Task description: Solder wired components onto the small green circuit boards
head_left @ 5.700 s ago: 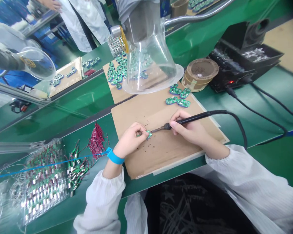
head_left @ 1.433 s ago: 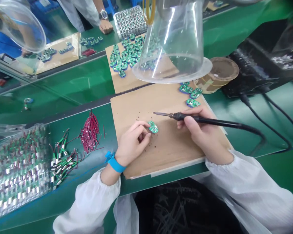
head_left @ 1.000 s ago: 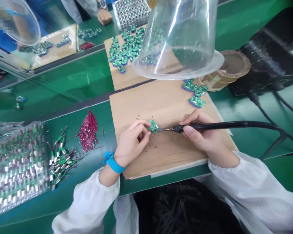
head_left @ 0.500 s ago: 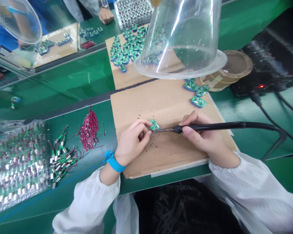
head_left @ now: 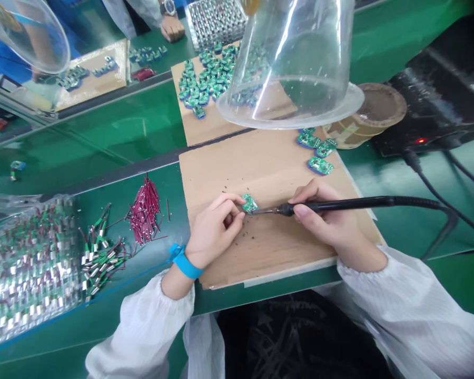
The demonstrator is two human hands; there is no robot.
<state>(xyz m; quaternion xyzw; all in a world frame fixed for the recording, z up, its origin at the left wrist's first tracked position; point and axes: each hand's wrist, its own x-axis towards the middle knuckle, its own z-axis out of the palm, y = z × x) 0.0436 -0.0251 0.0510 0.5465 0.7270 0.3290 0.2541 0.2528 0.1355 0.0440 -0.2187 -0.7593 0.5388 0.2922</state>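
Observation:
My left hand (head_left: 213, 229) pinches a small green circuit board (head_left: 249, 203) against the cardboard sheet (head_left: 260, 168); something thin may be held with it, too small to name. My right hand (head_left: 327, 216) grips a black soldering iron (head_left: 339, 204) like a pen. Its metal tip touches the board's right edge. A blue strap (head_left: 184, 260) circles my left wrist. Both arms wear white sleeves.
A clear funnel hood (head_left: 292, 68) hangs above the cardboard's far side. Three finished boards (head_left: 316, 150) lie at right, many more (head_left: 207, 79) behind. Red wires (head_left: 144, 210), green-wired parts (head_left: 98, 258), a tape roll (head_left: 373, 113), the soldering station (head_left: 438, 95) and another person's hand (head_left: 171, 29) surround it.
Since 1.4 s ago the iron's tip has come down from above the cardboard onto the board. Over the last half second both hands stay nearly still.

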